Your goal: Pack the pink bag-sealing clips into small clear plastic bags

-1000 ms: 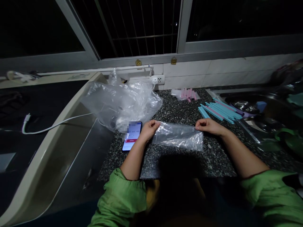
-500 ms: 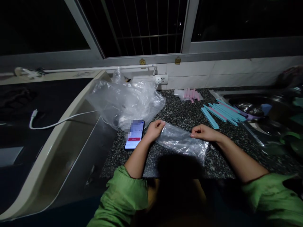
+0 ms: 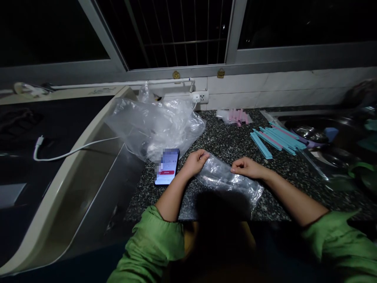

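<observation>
A clear plastic bag [image 3: 226,179] is stretched between my two hands over the speckled countertop [image 3: 188,208]. My left hand [image 3: 196,163] pinches its upper left corner between thumb and fingers. At the upper edge farther right, my right hand [image 3: 247,167] is closed on the bag too, fingertips together. Just left of my left wrist lies a phone [image 3: 167,167] with its screen lit. Beyond it sits a heap of large crumpled plastic bags [image 3: 165,125]. Several blue and pink flat strips [image 3: 277,139] lie fanned out past my right hand.
Small pink strips on a clear bag [image 3: 238,116] lie near the tiled wall. On the right is a sink [image 3: 282,118] with a metal bowl [image 3: 309,133]. To the left stands a large appliance [image 3: 73,165] with a white cable [image 3: 73,153] across it. A wall socket [image 3: 202,97] holds a plug.
My right hand has shifted a little left, closer to my left hand, which has edged right. The bag between them hangs slacker and more wrinkled.
</observation>
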Available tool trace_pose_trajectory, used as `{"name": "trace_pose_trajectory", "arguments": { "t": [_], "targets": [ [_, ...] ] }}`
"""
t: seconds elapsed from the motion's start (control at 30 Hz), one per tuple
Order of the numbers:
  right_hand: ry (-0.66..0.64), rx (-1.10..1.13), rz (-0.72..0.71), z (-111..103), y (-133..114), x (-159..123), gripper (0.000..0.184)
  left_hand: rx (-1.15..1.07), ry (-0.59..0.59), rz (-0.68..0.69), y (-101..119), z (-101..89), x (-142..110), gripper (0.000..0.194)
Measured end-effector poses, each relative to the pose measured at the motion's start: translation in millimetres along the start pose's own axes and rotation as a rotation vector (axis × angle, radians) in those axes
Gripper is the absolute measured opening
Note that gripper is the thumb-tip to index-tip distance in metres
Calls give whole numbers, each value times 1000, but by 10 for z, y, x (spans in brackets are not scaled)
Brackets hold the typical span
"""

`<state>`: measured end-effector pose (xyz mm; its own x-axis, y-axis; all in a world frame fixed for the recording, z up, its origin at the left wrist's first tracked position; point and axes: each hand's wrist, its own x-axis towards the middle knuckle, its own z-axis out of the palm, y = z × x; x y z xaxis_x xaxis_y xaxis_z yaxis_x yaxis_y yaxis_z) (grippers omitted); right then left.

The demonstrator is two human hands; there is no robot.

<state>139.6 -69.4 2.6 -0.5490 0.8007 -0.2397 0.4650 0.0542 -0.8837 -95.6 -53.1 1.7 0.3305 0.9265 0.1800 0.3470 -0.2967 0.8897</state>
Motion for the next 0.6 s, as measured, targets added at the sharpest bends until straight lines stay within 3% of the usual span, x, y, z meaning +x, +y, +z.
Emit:
{"name": "trace_pose_trajectory", "arguments": {
  "t": [0.27,0.47,0.6],
  "targets": [
    [-169,-69,-47,-25,-17,-37,47,23,-68,5,-9,3,-4,25],
    [-41,113,15,130,-66,41,48,15,-95,12,22,48,-15,23],
    [26,112,-1,222,-56,79,51,24,-106,28,18,64,-11,22]
  ]
}}
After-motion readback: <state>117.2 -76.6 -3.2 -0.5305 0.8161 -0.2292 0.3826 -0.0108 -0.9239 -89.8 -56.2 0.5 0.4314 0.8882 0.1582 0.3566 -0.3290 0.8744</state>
